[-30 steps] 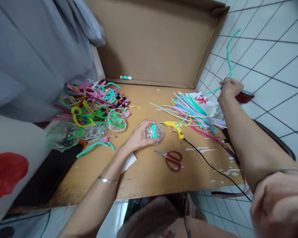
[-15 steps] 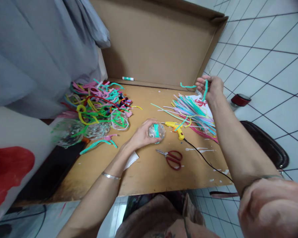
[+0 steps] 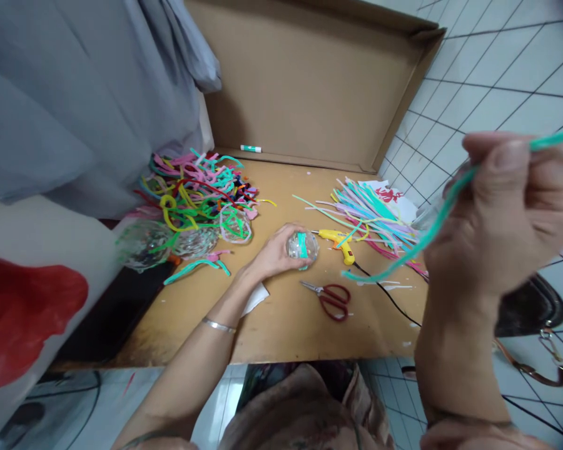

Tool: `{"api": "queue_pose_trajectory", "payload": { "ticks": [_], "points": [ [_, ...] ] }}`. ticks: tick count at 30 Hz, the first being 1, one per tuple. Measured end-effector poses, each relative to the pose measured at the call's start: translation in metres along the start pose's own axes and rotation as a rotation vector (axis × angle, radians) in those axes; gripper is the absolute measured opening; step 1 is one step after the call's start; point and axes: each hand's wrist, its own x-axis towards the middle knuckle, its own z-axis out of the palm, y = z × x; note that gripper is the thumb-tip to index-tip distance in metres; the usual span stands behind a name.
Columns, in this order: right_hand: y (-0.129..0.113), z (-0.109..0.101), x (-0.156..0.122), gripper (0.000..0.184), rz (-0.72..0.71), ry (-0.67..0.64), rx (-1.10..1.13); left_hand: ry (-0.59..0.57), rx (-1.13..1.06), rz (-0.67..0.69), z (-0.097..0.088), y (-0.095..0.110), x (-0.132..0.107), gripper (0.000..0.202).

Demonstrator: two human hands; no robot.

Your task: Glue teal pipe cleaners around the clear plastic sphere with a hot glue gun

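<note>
My left hand (image 3: 274, 253) rests on the cardboard sheet (image 3: 281, 312), fingers wrapped round a clear plastic ball (image 3: 303, 245) with a teal strip on it. My right hand (image 3: 502, 219) is raised close to the camera, closed in a pinch on a teal pipe cleaner (image 3: 403, 253) that hangs down to the left. A bundle of straight pastel pipe cleaners (image 3: 370, 212) lies on the sheet behind that hand.
A yellow glue gun (image 3: 338, 240) with a black cord and red-handled scissors (image 3: 331, 297) lie right of the ball. A tangle of bent pipe cleaners (image 3: 197, 194) and clear balls (image 3: 150, 244) fill the left. Grey cloth (image 3: 75, 94) hangs left; tiled floor on the right.
My right hand has come from the far bundle up towards the camera, bringing the teal pipe cleaner with it. My left hand has stayed on the ball.
</note>
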Motion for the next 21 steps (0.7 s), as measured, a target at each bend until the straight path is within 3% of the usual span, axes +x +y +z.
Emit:
{"api": "queue_pose_trajectory", "payload": {
  "ticks": [1, 3, 7, 9, 12, 14, 18, 21],
  "points": [
    [-0.009, -0.008, -0.003, 0.016, 0.100, -0.045, 0.023, 0.004, 0.001, -0.008, 0.000, 0.000, 0.000, 0.061],
    [-0.014, -0.018, -0.015, 0.017, 0.390, -0.292, -0.001, 0.011, 0.003, -0.022, 0.001, -0.001, 0.000, 0.062],
    [0.020, -0.011, -0.049, 0.072, 0.778, -0.694, 0.255, 0.020, -0.002, -0.014, 0.002, -0.004, 0.000, 0.062],
    [0.047, 0.001, -0.063, 0.091, 0.850, -0.724, 0.294, 0.023, -0.001, -0.008, 0.001, -0.004, 0.000, 0.062],
    [0.076, 0.017, -0.081, 0.100, 0.868, -0.680, 0.301, 0.020, 0.000, 0.007, -0.001, -0.003, -0.001, 0.062],
    [0.086, 0.020, -0.090, 0.091, 0.872, -0.679, 0.297, 0.023, -0.008, 0.020, -0.002, -0.002, -0.001, 0.061],
    [0.096, 0.012, -0.102, 0.045, 0.843, -0.688, 0.258, 0.016, -0.005, 0.032, -0.003, 0.002, -0.001, 0.058],
    [0.100, 0.003, -0.105, 0.027, 0.773, -0.726, 0.196, 0.010, 0.004, 0.038, -0.003, 0.003, -0.002, 0.057]
  ]
}}
